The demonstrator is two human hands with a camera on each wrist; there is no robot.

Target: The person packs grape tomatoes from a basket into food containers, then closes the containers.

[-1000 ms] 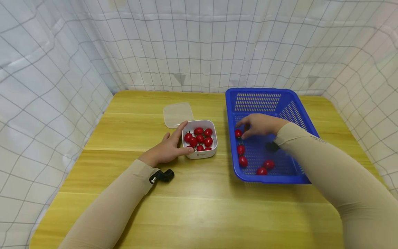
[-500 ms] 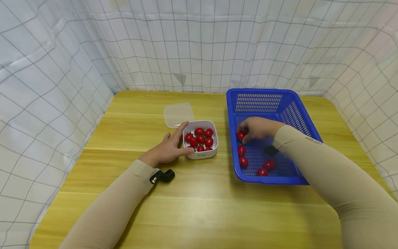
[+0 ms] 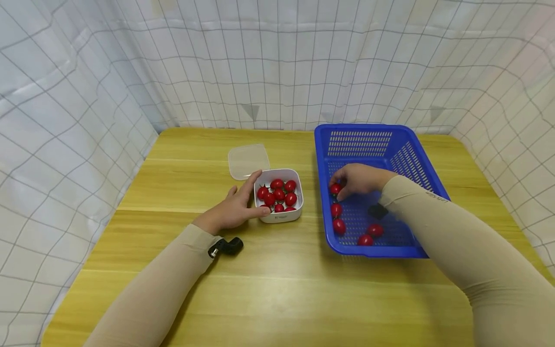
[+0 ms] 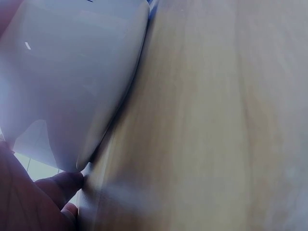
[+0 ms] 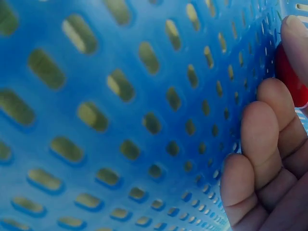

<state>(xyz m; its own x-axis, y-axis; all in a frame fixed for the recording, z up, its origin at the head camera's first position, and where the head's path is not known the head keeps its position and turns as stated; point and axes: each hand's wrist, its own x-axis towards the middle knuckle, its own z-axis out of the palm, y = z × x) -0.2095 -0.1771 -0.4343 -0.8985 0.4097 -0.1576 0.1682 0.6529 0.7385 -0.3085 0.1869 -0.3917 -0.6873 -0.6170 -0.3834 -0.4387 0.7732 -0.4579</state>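
Observation:
My left hand [image 3: 231, 210] holds a white square container [image 3: 281, 218] by its left side, thumb at the front corner and index finger at the back corner. Several cherry tomatoes [image 3: 279, 194] lie inside it. In the left wrist view the container's smooth wall [image 4: 72, 72] fills the upper left, with fingers at its far end. On the right, my right hand [image 3: 362, 179] reaches into a blue plastic basket [image 3: 322, 159] and pinches a cherry tomato [image 3: 335, 189] by the left wall. That red tomato [image 5: 291, 77] shows partly behind the thumb in the right wrist view.
More cherry tomatoes [image 3: 339, 226] lie along the basket's left wall and near its front. A translucent lid [image 3: 248, 160] rests on the wooden table [image 3: 269, 284] behind the container. Grid-patterned curtains [image 3: 277, 62] stand around the back and sides.
Over the last second my right fingers came down round the tomato and closed on it, with a slight shift of it. My left hand and the container have stayed put.

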